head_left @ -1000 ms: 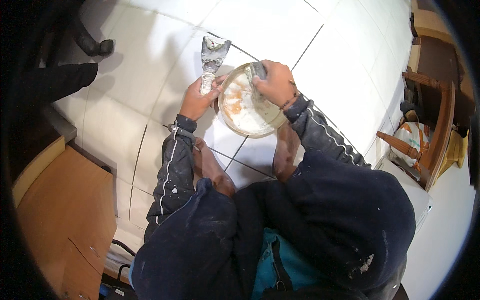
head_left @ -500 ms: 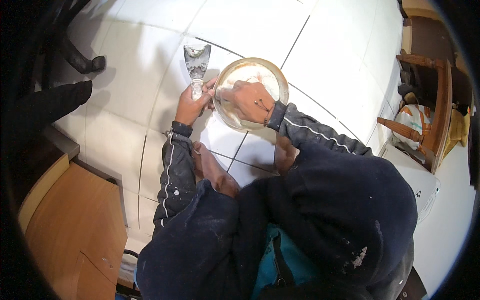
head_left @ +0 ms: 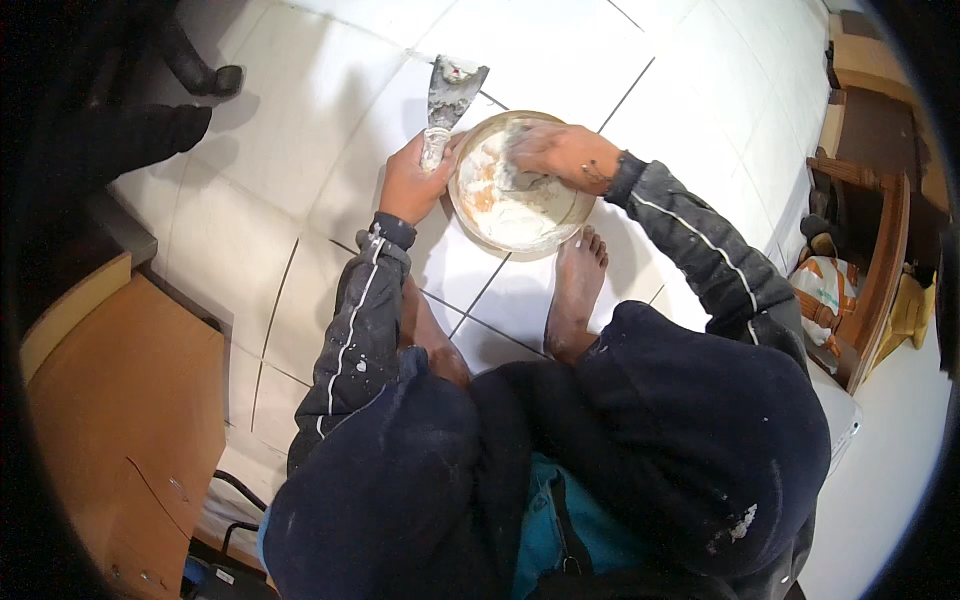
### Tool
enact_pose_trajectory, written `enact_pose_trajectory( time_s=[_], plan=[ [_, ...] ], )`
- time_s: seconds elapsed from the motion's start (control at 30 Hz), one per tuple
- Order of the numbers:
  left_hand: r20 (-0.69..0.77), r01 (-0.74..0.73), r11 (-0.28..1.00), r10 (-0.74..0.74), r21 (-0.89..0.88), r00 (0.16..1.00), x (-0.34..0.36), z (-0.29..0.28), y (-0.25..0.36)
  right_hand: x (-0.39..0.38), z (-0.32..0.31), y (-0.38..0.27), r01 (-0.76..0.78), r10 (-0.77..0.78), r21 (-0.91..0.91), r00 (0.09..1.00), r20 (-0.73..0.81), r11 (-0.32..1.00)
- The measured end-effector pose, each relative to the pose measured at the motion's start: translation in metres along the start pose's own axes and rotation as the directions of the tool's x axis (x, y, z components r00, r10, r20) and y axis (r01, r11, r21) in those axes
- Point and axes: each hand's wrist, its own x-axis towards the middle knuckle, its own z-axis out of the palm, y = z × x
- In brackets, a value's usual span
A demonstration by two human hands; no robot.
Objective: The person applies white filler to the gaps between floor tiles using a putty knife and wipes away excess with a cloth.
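Note:
In my left hand is a putty knife, its wide metal blade pointing away from me and smeared with white. The same hand is at the left rim of a round, shallow bowl on the floor. White paste covers the bowl's inside, with orange-brown patches showing through. My right hand reaches in over the bowl's right side, its fingers closed and blurred by motion. Something greyish shows at those fingers, too smeared to name.
Behind the bowl lie white floor tiles; my bare feet are close on its near side. A wooden panel stands at left, dark furniture legs at far left. Wooden furniture and a white-and-orange bag are at right.
My right hand has moved from the bowl's middle toward its far right side, uncovering more paste. My left hand still holds the putty knife at the rim. The view has shifted.

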Motion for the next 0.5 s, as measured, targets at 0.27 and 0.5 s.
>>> enact_pose_trajectory(
  time_s=[0.27,0.5],
  plan=[
    [-0.089,-0.019,0.998,0.025,0.064,0.996,-0.007,0.006,0.024,-0.035,-0.029,-0.055,-0.498,0.491,-0.09,0.78,0.388,0.862],
    [-0.113,-0.056,0.997,0.062,0.055,0.992,-0.006,0.011,0.016,-0.025,-0.027,-0.045,-0.546,0.489,0.088,0.801,0.344,0.833]
  ],
)
